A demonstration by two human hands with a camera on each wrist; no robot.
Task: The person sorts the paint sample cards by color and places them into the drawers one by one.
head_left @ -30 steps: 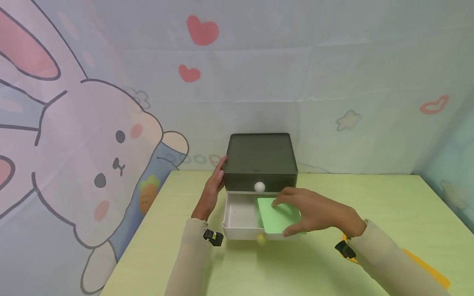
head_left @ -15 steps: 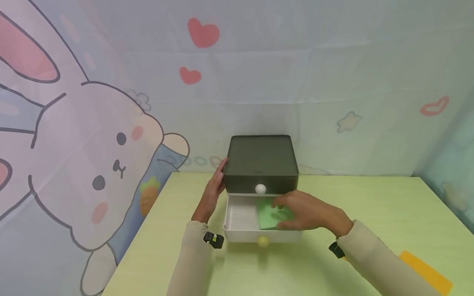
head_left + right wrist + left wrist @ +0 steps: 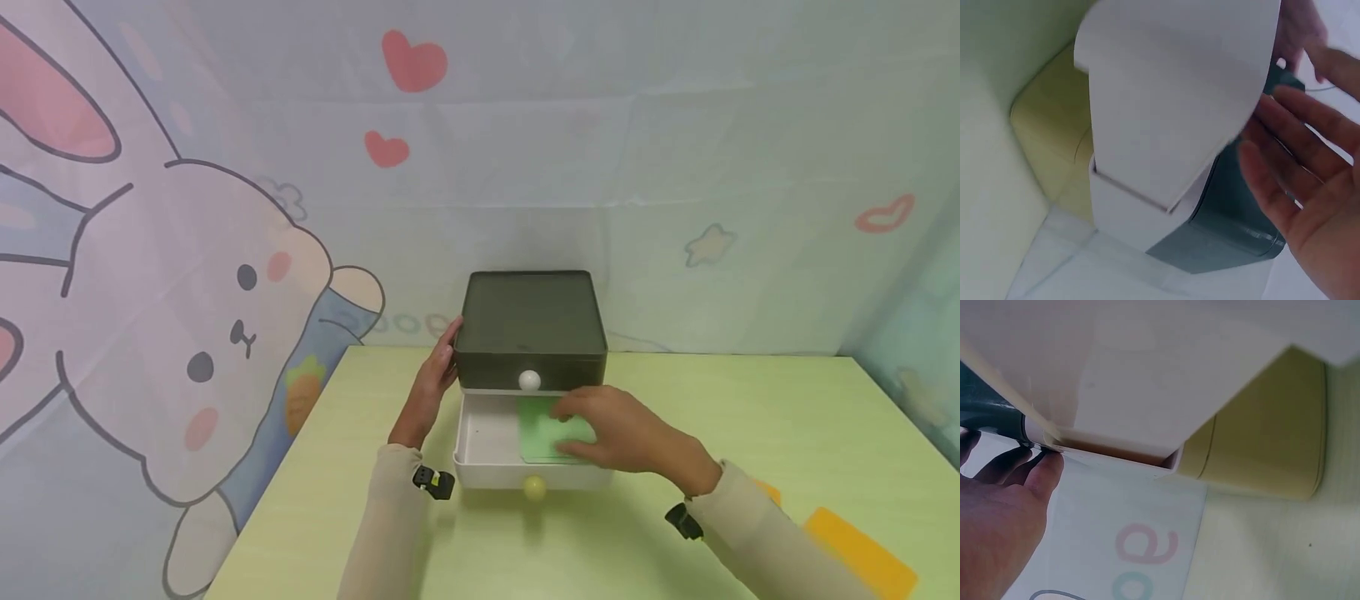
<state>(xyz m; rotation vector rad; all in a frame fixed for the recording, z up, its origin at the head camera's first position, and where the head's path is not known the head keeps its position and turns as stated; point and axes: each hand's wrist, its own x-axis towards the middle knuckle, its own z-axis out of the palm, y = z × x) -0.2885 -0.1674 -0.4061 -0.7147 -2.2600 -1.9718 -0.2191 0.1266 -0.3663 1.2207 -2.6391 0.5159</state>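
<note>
A small drawer unit with a dark green top tier [image 3: 528, 317] stands upright on the table. Its white middle drawer [image 3: 491, 477] is pulled out toward me and has a yellow knob [image 3: 534, 488]. Inside the drawer, on the right side, lies a pale green card [image 3: 536, 433]. My right hand [image 3: 618, 429] hovers over that card; the right wrist view shows its fingers [image 3: 1266, 187] spread and loosely bent with nothing between them. With its fingers extended, my left hand [image 3: 431, 383] rests against the unit's left side, touching near the seam between the green and white tiers.
A yellow bottom tier [image 3: 1266, 425] sits under the white one. On the table at the right lies an orange card [image 3: 862, 550], and another orange piece [image 3: 768, 492] shows beside my right sleeve. A printed cloth [image 3: 480, 183] hangs behind the unit.
The green card has gone from overlapping the drawer's front edge in my right hand down into the drawer. My right fingers have let it go. The left hand stays in place.
</note>
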